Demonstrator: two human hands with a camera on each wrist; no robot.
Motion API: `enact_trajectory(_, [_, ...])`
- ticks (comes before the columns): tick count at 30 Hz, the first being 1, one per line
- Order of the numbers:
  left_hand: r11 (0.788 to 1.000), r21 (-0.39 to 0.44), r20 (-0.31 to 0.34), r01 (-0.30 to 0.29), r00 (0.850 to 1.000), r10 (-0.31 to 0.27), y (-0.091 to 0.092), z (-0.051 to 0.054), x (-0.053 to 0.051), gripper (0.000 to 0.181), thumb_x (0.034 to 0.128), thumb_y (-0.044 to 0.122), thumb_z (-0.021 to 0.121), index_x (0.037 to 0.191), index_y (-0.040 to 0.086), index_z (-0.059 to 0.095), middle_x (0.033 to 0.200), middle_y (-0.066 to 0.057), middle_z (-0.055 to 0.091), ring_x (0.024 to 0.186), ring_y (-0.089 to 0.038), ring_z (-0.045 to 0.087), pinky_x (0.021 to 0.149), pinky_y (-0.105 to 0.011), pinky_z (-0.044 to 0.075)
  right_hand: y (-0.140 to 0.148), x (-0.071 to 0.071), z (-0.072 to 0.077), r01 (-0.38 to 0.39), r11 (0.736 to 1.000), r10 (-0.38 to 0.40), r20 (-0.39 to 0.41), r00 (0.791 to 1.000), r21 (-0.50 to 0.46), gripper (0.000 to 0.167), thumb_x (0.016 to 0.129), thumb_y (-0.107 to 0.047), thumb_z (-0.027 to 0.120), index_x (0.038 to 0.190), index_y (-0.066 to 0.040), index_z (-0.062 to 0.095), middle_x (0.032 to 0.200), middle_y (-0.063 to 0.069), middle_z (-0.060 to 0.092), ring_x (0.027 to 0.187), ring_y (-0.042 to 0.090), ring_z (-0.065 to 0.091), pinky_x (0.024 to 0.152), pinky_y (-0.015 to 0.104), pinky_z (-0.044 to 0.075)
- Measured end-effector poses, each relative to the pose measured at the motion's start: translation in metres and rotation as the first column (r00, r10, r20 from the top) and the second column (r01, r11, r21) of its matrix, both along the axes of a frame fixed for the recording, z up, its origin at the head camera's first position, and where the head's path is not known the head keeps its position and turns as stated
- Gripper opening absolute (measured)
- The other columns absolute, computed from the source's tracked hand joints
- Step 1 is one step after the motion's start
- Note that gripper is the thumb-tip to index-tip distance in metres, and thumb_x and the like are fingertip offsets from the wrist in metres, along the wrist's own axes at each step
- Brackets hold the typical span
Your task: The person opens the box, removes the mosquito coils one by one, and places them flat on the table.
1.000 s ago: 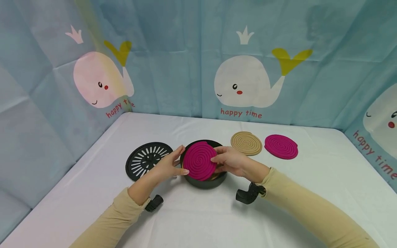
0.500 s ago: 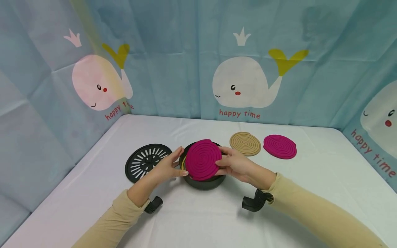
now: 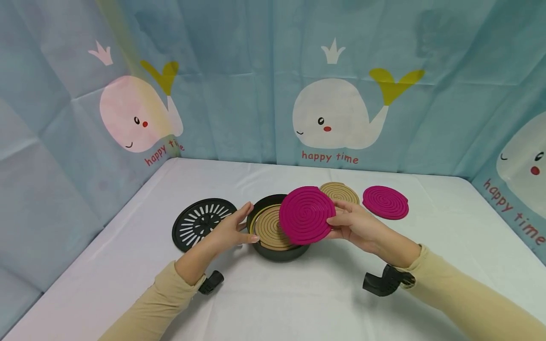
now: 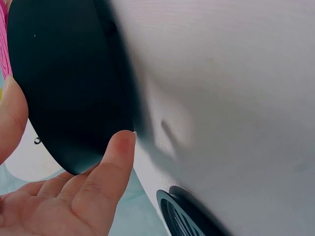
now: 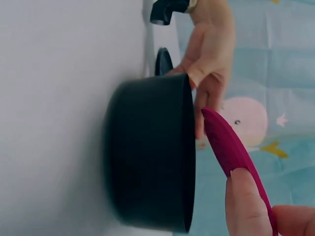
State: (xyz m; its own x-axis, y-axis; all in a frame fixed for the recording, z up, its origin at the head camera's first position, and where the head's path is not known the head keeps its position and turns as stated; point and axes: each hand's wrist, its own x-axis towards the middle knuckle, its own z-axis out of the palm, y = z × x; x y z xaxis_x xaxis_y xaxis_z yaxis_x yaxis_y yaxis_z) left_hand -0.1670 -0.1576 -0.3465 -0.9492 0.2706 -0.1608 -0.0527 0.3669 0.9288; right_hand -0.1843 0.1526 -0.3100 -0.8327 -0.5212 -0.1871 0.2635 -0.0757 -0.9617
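Note:
My right hand (image 3: 360, 227) pinches a magenta mosquito coil (image 3: 306, 214) by its right edge, thumb on the near face. The coil is raised and tilted, overlapping the right side of a round black tin (image 3: 279, 255). Inside the tin lies a tan coil (image 3: 270, 227), partly hidden by the magenta one, with a yellow rim beside it. My left hand (image 3: 228, 228) rests against the tin's left side, thumb and fingers spread at its rim. In the right wrist view, the magenta coil (image 5: 229, 142) appears edge-on, apart from the tin (image 5: 147, 152).
A slotted black lid (image 3: 187, 239) lies left of the tin, partly behind my left hand. At the back right another tan coil (image 3: 341, 190) and another magenta coil (image 3: 386, 202) lie flat on the white tablecloth (image 3: 273, 303). A whale-print curtain (image 3: 239, 113) stands behind.
My right hand has lifted the magenta coil out of the tin and moved it right, uncovering the tan coil inside. The left hand stays at the tin's side.

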Motion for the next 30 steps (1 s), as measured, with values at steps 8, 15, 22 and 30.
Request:
enact_trajectory(8, [1.0, -0.002, 0.003, -0.004, 1.0, 0.004, 0.0, 0.0, 0.001, 0.095, 0.0855, -0.002, 0.071, 0.156, 0.003, 0.008, 0.16, -0.016, 0.013, 0.141, -0.043, 0.023, 0.109, -0.05, 0.034, 0.029, 0.002, 0.002, 0.076, 0.997, -0.076, 0.005, 0.997, -0.025, 0.071, 0.095, 0.006, 0.045, 0.153, 0.004, 0.004, 0.108, 0.004, 0.064, 0.089, 0.015, 0.069, 0.081, 0.035, 0.057])
enact_trajectory(15, [1.0, -0.021, 0.0, -0.017, 1.0, 0.017, -0.001, 0.002, 0.004, 0.094, 0.0857, -0.002, 0.071, 0.156, 0.003, 0.009, 0.16, -0.017, 0.014, 0.14, -0.044, 0.024, 0.106, -0.052, 0.036, 0.052, 0.0, -0.002, 0.139, 0.99, -0.139, -0.001, 0.99, -0.019, 0.067, 0.097, 0.004, 0.044, 0.152, 0.005, 0.006, 0.108, 0.001, 0.063, 0.088, 0.015, 0.068, 0.08, 0.033, 0.057])
enact_trajectory(22, [0.999, -0.033, -0.006, -0.012, 1.0, 0.012, -0.001, 0.001, 0.003, 0.094, 0.0859, -0.001, 0.071, 0.156, 0.002, 0.009, 0.16, -0.017, 0.014, 0.14, -0.044, 0.024, 0.107, -0.052, 0.035, 0.081, -0.003, -0.006, 0.199, 0.979, -0.198, 0.009, 0.98, -0.045, 0.055, 0.099, 0.0, 0.045, 0.147, 0.002, 0.018, 0.107, -0.001, 0.064, 0.09, 0.014, 0.067, 0.079, 0.032, 0.057])
enact_trajectory(30, [1.0, -0.029, -0.006, -0.011, 1.0, 0.011, -0.001, 0.002, 0.004, 0.094, 0.0856, -0.001, 0.071, 0.156, 0.002, 0.008, 0.16, -0.017, 0.014, 0.14, -0.044, 0.024, 0.107, -0.05, 0.036, 0.113, -0.009, -0.008, 0.255, 0.961, -0.251, 0.056, 0.966, -0.105, 0.037, 0.102, -0.006, 0.046, 0.136, -0.009, 0.033, 0.109, -0.002, 0.062, 0.094, 0.014, 0.065, 0.08, 0.032, 0.057])
